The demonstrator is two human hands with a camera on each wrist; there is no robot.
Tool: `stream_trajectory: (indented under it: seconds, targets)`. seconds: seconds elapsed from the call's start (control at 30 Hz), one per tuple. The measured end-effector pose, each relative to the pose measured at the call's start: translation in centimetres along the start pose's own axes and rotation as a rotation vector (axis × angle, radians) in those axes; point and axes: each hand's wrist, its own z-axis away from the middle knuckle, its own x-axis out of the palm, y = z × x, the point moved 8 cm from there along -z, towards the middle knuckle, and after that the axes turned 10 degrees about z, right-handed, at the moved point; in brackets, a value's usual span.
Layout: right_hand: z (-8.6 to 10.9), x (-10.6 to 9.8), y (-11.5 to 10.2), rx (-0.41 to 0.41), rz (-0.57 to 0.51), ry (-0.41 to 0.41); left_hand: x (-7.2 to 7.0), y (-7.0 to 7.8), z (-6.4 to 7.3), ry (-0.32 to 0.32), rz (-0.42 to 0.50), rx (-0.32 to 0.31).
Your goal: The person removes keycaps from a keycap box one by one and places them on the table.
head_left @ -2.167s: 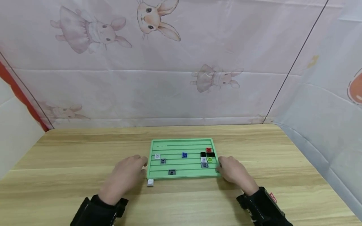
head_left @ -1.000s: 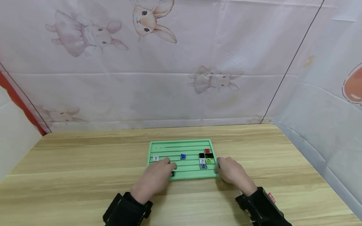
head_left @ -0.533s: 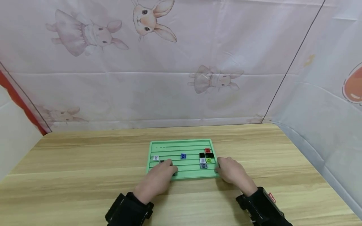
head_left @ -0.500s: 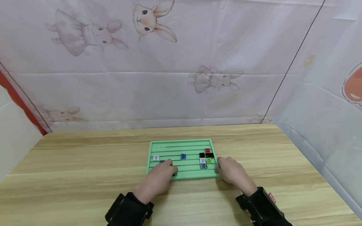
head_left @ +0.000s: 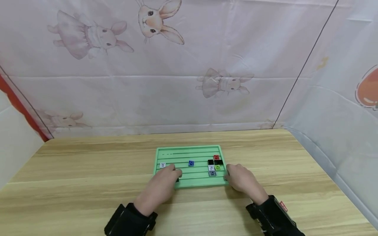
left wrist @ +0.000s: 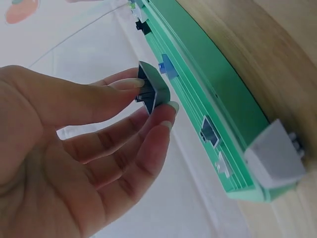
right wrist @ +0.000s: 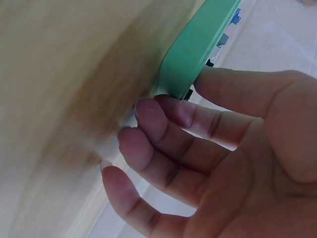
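Note:
My left hand [head_left: 160,185] pinches a dark grey keycap [left wrist: 157,88] between thumb and fingertips over the front left of the green tray [head_left: 195,152]. In the left wrist view its hollow underside faces the thumb, and it stands apart from the tray. My right hand [head_left: 242,178] grips the tray's right front corner, thumb on the rim and a finger against the outer side in the right wrist view. On the ridged tray lie a white keycap [head_left: 162,165], a blue keycap [head_left: 191,163] and another dark keycap [left wrist: 210,132], which the left hand hides in the head view.
At the tray's right side several keycaps cluster, among them a red keycap [head_left: 216,157], a lime keycap [head_left: 217,167] and a grey keycap [head_left: 212,173]. A white keycap [left wrist: 275,156] stands on the wooden table [head_left: 88,170] by the tray's front left corner. Printed cloth [head_left: 165,101] hangs behind.
From beside the tray's left edge, my left hand has moved right over its front and taken up the dark grey keycap, then shifted slightly left. The right hand keeps its place at the tray.

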Motion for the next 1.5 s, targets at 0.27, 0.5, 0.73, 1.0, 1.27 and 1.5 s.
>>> stream_trajectory:
  seconds: [0.27,0.5,0.73,1.0,1.27,1.5]
  targets:
    - [0.1,0.1,0.0,0.004,0.013,-0.006,-1.2,-0.9,1.4,0.031,-0.002,-0.049]
    - [0.1,0.2,-0.1,0.006,0.016,-0.010,-2.2,-2.2,2.6,-0.006,0.010,-0.121]
    - [0.1,0.1,-0.1,0.005,0.012,-0.005,-2.8,-2.7,3.0,-0.050,-0.010,-0.148]
    - [0.1,0.0,-0.1,0.006,0.013,-0.007,-2.9,-2.9,3.1,-0.056,-0.029,-0.149]
    - [0.1,0.0,-0.1,0.006,0.013,-0.011,-3.0,-3.0,3.2,-0.073,0.016,-0.188]
    - [0.1,0.0,-0.1,0.005,0.021,-0.009,-2.8,-3.0,3.5,-0.081,0.018,-0.189]
